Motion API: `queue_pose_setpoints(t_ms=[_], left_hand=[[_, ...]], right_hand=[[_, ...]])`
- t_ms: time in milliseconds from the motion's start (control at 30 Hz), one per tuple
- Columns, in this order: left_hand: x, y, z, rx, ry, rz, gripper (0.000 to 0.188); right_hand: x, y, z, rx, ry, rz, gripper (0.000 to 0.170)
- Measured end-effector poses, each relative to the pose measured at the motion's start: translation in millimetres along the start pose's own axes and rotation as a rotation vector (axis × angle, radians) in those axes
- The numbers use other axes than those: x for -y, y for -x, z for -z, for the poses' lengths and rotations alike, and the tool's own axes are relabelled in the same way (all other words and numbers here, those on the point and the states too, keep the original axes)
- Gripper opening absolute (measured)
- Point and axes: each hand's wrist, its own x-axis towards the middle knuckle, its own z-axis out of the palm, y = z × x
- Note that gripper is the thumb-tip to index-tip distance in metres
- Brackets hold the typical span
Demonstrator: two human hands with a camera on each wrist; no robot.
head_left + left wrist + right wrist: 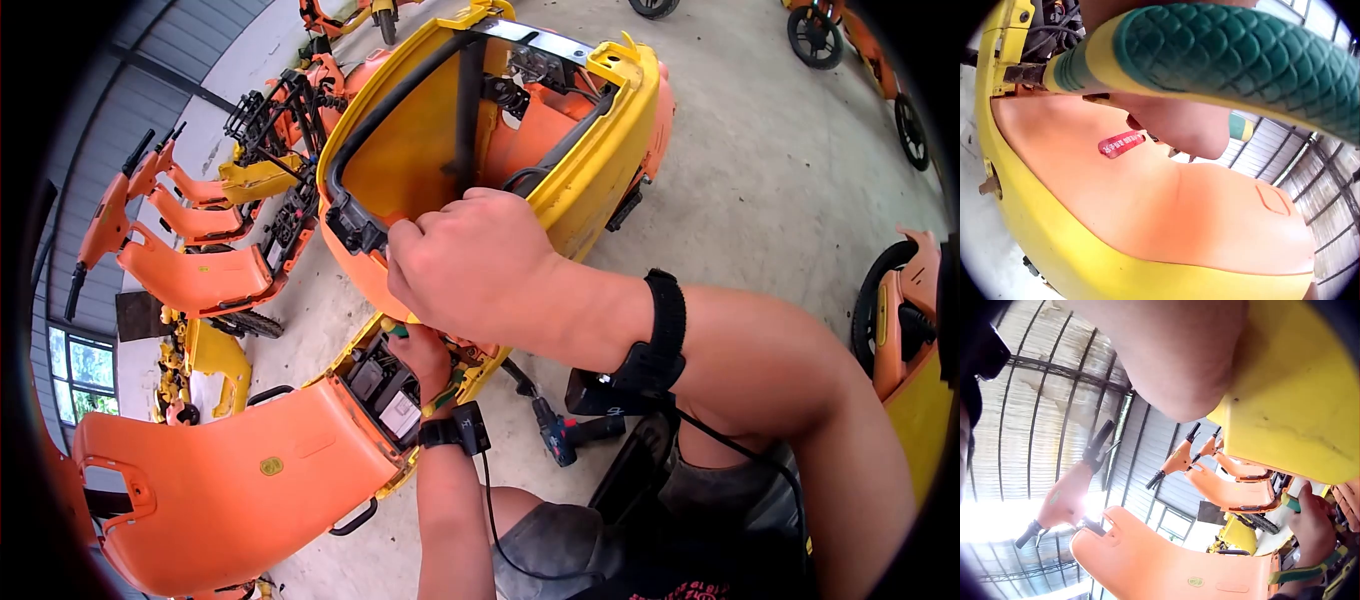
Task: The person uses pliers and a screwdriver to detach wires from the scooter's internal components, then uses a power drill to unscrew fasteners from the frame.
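My right hand (480, 260) is curled at the near rim of a yellow-and-orange scooter body shell (615, 150), which stands tilted up; its fingertips are hidden. Below it, my left hand (425, 362) grips pliers with green-and-yellow handles (1235, 50). The dark metal end of the pliers (1022, 74) lies close to the yellow frame edge in the left wrist view. Beside the left hand is an open compartment (385, 385) with dark parts and a white label. An orange panel (1154, 212) with a red tag (1121, 144) shows beneath the pliers.
A cordless drill (570, 430) rests on the concrete floor near my legs. The scooter's orange front section (240, 480) extends to the lower left. Several other orange scooters (200, 270) stand along the left wall, and a scooter part with a wheel (890, 310) is at the right.
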Motion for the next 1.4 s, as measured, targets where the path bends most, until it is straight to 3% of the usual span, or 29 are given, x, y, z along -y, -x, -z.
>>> queue_pose_setpoints(t_ms=[33,100,200,667,867,1033,1167,1233,1300,1333,1400], left_hand=[[3.9,-2.2,0.5,-0.002,-0.001,0.0,0.026],[11.9,-8.1,0.2,0.118,-0.033,-0.177,0.018],[17.6,-14.0,-21.7,0.075,-0.058,-0.303,0.022],[16.7,-20.1,-24.5,0.208,0.024,-0.306,0.019],[-28.3,-7.7,-14.6,0.277,0.012,-0.189,0.016],[-16.0,-21.7,-19.4,0.331,-0.145,-0.373,0.012],[-11.1,-27.0,-24.9,0.298,-0.06,-0.189,0.013],[-13.5,-26.7,-29.5,0.217,-0.014,-0.005,0.014],[-41.8,-38.0,-39.2,0.003,0.035,0.51,0.014],[-51.2,-43.5,-44.0,-0.102,0.055,0.672,0.014],[12.9,-26.1,-10.3,0.312,0.034,-0.013,0.019]], right_hand=[[1.2,0.0,-0.5,0.008,-0.01,-0.019,0.019],[2.4,0.3,-1.7,0.008,-0.008,-0.009,0.019],[0.7,-1.2,-1.1,-0.018,0.005,0.002,0.019],[2.9,-1.9,-5.5,-0.042,0.005,0.002,0.018],[5.0,-5.5,-4.5,-0.076,0.017,-0.014,0.019],[6.5,-6.1,-4.6,-0.128,0.009,-0.012,0.02],[6.9,-5.6,-2.3,-0.081,-0.002,-0.026,0.021],[7.3,-7.1,-3.7,-0.123,0.032,-0.012,0.021],[11.2,-7.3,-3.7,-0.098,0.037,-0.047,0.02],[12.0,-6.2,-2.0,-0.089,0.051,-0.071,0.019],[10.3,-6.5,3.7,0.019,0.071,-0.049,0.017]])
